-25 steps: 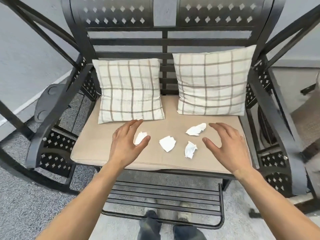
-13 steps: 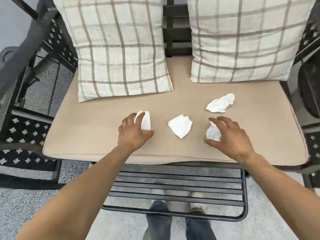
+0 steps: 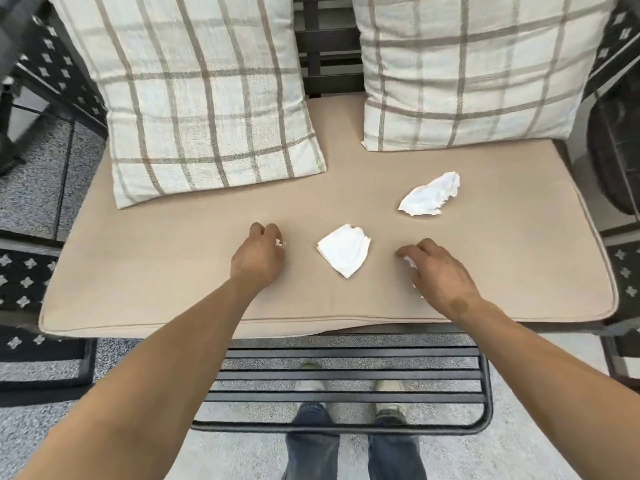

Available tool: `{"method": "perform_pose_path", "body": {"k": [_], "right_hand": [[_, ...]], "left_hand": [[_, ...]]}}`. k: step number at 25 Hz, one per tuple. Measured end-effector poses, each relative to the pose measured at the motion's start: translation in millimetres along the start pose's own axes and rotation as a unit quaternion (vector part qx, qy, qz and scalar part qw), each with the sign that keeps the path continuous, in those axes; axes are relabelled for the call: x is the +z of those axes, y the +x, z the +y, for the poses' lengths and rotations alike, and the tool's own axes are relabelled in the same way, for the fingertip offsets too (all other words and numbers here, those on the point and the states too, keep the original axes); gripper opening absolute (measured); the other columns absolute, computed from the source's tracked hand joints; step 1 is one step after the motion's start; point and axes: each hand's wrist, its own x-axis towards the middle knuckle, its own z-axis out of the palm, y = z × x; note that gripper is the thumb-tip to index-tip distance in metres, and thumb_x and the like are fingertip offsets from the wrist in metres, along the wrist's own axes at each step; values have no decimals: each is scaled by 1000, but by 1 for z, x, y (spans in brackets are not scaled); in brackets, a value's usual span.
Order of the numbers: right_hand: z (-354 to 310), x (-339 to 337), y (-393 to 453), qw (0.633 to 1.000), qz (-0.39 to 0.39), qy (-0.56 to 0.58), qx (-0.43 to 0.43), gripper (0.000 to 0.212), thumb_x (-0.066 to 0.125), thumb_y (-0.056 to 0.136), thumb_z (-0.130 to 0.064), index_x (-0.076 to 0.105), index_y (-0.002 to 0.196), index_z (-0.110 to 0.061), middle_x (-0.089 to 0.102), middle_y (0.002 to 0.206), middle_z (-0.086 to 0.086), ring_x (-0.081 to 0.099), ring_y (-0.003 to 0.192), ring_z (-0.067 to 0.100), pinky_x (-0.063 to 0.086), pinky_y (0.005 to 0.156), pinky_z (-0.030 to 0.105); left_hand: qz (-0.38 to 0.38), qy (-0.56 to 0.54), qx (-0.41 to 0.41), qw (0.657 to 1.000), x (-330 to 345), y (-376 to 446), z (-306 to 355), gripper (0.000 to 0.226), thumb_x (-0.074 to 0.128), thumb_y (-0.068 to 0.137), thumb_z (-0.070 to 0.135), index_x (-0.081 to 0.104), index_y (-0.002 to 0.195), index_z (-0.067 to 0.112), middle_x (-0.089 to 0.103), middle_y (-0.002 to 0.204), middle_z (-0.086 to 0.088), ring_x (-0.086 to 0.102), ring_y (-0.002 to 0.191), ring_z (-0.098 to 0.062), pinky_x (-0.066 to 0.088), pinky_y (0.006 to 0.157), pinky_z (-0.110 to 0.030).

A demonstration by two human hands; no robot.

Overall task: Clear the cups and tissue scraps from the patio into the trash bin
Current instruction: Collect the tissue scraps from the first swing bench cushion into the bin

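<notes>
Both hands close on tissue scraps on the bench cushion.

The left hand (image 3: 258,259) has its fingers curled tight round a tissue scrap (image 3: 280,242), of which only a white sliver shows by the fingertips. The right hand (image 3: 438,273) curls its fingers over another scrap (image 3: 411,263) against the cushion, with white bits peeking out under the palm. Between the two hands a folded tissue (image 3: 344,250) lies loose on the tan cushion (image 3: 173,271), touching neither hand. A crumpled tissue (image 3: 429,195) lies farther back to the right, near the right pillow (image 3: 471,71). The left pillow (image 3: 194,95) leans against the dark metal bench back (image 3: 327,46). A slatted footrest (image 3: 346,375) sits below the cushion's front edge, with the person's shoes visible through it.
</notes>
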Motion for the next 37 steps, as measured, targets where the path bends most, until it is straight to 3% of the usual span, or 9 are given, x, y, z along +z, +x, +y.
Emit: {"method": "perform_pose_path", "body": {"k": [4, 8, 12, 16, 22, 26, 30, 33, 37], "right_hand": [[5, -15, 2, 997, 53, 55, 11, 49, 40, 83, 6, 60, 118, -21, 53, 121, 2, 54, 108, 27, 47, 77, 35], [24, -37, 31, 992, 97, 55, 56, 50, 49, 88, -15, 46, 137, -23, 41, 139, 6, 42, 118, 31, 46, 88, 41], [35, -48, 71, 993, 59, 57, 81, 81, 63, 82, -50, 22, 150, -35, 15, 155, 2, 26, 125, 30, 28, 107, 42], [47, -40, 104, 993, 1, 0, 115, 80, 55, 83, -63, 19, 150, -40, 7, 160, 3, 16, 136, 33, 20, 108, 46], [46, -32, 107, 993, 52, -83, 68, 31, 46, 96, -19, 49, 127, -17, 46, 129, 11, 42, 111, 34, 37, 87, 40], [43, -40, 82, 988, 33, 128, 77, 38, 37, 87, 1, 56, 113, -20, 46, 125, 3, 54, 97, 28, 47, 82, 36], [34, -73, 48, 970, 81, 206, 97, 47, 29, 86, -1, 63, 101, -30, 59, 111, -4, 64, 85, 23, 57, 72, 40], [23, -111, 18, 968, 84, 212, 108, 39, 31, 85, -8, 61, 81, -32, 63, 98, -4, 63, 81, 22, 55, 68, 42], [6, -179, -19, 954, 29, 279, 104, 38, 39, 83, -10, 56, 106, -35, 45, 112, -5, 49, 101, 15, 43, 71, 32]], "left_hand": [[36, -38, 94, 994, 2, -14, 38, 22, 45, 93, 32, 51, 111, 22, 47, 113, -1, 55, 98, -27, 41, 71, -35], [-21, 25, 186, 982, 24, -12, 85, 74, 50, 71, 78, 42, 130, 34, 39, 122, 2, 38, 113, -20, 37, 92, -38], [-45, 92, 172, 980, 45, -3, 91, 100, 42, 58, 92, 24, 141, 41, 22, 143, 0, 27, 123, -28, 26, 103, -44], [19, 166, 209, 964, 58, -2, 78, 78, 37, 79, 80, 26, 144, 38, 30, 144, -4, 37, 117, -30, 33, 94, -45], [28, 107, 236, 966, 47, -1, 76, 32, 45, 100, 34, 49, 129, 22, 49, 121, -6, 55, 101, -30, 47, 77, -42], [-11, -3, 194, 981, 34, -7, 90, 28, 41, 101, 21, 48, 128, 17, 47, 121, -6, 59, 94, -30, 49, 67, -40], [-28, -56, 191, 980, 6, -15, 111, 32, 39, 96, 5, 47, 126, 13, 51, 118, -10, 61, 92, -38, 51, 79, -48], [-12, -64, 213, 975, -28, -36, 134, 27, 39, 98, 9, 48, 122, 16, 52, 113, -6, 59, 88, -34, 50, 77, -45], [-4, -115, 188, 975, -90, -67, 169, 21, 37, 97, 17, 47, 114, 23, 47, 113, 3, 57, 83, -24, 46, 73, -38]]}}
